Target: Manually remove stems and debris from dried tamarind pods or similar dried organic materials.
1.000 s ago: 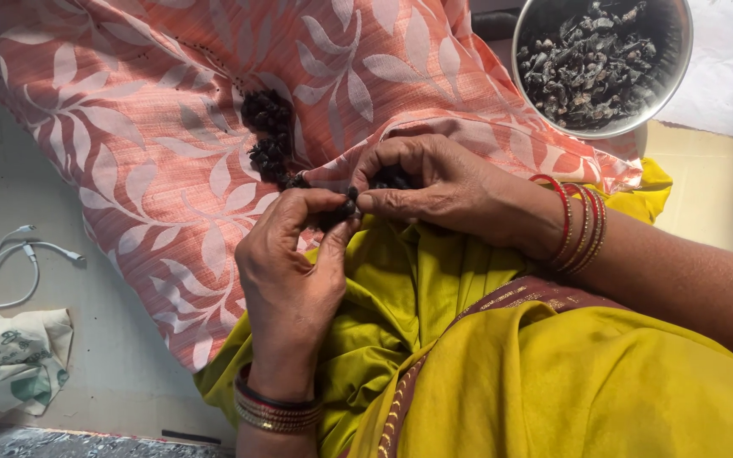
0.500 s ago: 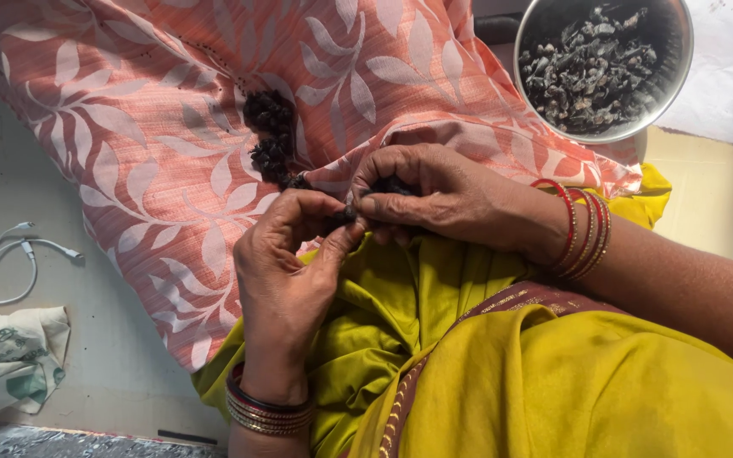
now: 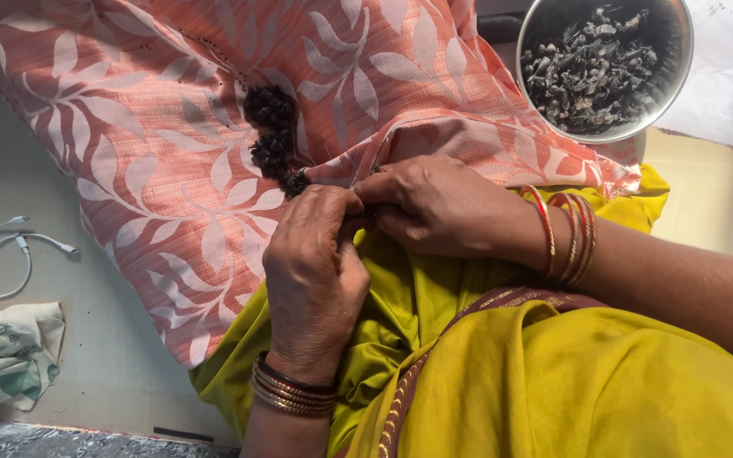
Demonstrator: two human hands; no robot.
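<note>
My left hand (image 3: 314,276) and my right hand (image 3: 439,206) meet fingertip to fingertip over my lap, both curled around something small that the fingers hide. Just above them a cluster of small dark dried pieces (image 3: 271,136) lies on a pink cloth with a white leaf pattern (image 3: 129,144). A round steel bowl (image 3: 680,93) at the top right holds several dark dried bits. Both wrists wear bangles. Yellow-green fabric (image 3: 553,382) covers my lap below the hands.
A white cable (image 3: 10,254) lies on the pale floor at the left. A crumpled printed cloth bag (image 3: 2,352) sits at the lower left. A white sheet (image 3: 723,76) lies behind the bowl at the upper right.
Both hands have closed tighter together and turned knuckles-up; the small dark piece seen between the fingertips earlier is now hidden.
</note>
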